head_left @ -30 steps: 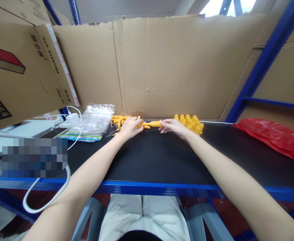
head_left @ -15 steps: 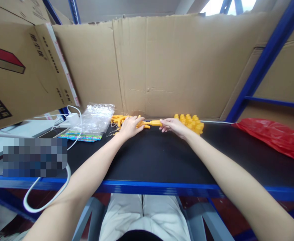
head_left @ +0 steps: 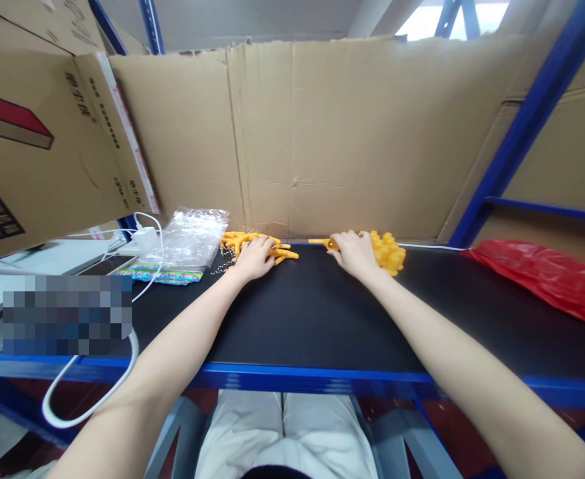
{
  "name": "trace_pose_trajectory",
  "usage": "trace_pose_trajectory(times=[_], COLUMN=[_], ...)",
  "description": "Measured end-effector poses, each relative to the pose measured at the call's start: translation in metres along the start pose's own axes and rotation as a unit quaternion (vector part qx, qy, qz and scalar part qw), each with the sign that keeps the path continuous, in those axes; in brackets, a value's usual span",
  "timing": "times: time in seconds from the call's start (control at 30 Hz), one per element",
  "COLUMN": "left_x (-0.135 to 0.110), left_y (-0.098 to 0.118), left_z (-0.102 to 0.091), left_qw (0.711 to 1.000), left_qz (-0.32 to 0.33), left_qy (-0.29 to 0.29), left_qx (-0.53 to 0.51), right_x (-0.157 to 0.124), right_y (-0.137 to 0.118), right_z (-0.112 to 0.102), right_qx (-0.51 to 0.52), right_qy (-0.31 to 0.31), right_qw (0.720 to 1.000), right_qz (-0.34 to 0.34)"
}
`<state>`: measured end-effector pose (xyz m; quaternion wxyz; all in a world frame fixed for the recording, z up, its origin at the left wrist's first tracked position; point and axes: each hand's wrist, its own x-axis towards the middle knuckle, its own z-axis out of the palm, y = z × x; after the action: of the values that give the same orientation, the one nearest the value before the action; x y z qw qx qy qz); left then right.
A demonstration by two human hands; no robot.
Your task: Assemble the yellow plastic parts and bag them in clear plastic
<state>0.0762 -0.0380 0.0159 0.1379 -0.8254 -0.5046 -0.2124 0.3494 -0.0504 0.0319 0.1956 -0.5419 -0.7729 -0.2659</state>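
My left hand (head_left: 255,258) rests on a pile of yellow plastic sticks (head_left: 233,239), its fingers bent down around some of them; how firm the hold is does not show. Several sticks (head_left: 286,254) poke out past its fingertips. At the right, my right hand (head_left: 356,254) is closed on a yellow plastic piece with a thin stem (head_left: 318,241), and the stem points left. That hand is right beside a cluster of yellow plastic pieces with knob-like tops (head_left: 391,253), covering part of it. Small silvery curled bits, like springs (head_left: 219,267), lie left of the stick pile.
A clear plastic bag (head_left: 193,233) lies left of the sticks, with a white charger and cable (head_left: 145,239) beside it. A red plastic bag (head_left: 542,273) is on the right. Cardboard (head_left: 372,133) stands behind the black tabletop (head_left: 317,319), which has a blue front edge (head_left: 322,379).
My hands have moved apart. The right hand has gone right toward the knob-topped cluster with the yellow piece, while the left has come down a little on the stick pile.
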Motion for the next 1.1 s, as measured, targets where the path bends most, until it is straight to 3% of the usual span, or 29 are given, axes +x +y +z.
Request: trace_pose_trajectory(times=[0.2,0.7,0.8,1.1], left_x=[-0.001,0.008,0.009,0.008], left_y=[-0.005,-0.005,-0.006,0.002], left_z=[0.004,0.002,-0.001,-0.02], left_qw=[0.999,0.999,0.998,0.981], left_qz=[-0.019,-0.01,-0.022,-0.047], left_qy=[-0.048,0.028,0.055,0.185], left_qx=[0.005,-0.017,-0.005,-0.044], right_x=[0.0,-0.002,-0.003,-0.001], right_y=[-0.001,0.01,0.016,0.021], right_z=[0.006,0.022,0.018,-0.004], right_qx=[-0.088,-0.071,-0.082,-0.083], right_qy=[-0.058,-0.073,-0.075,-0.164], right_qw=[0.994,0.995,0.993,0.975], right_qz=[-0.012,0.014,0.041,0.128])
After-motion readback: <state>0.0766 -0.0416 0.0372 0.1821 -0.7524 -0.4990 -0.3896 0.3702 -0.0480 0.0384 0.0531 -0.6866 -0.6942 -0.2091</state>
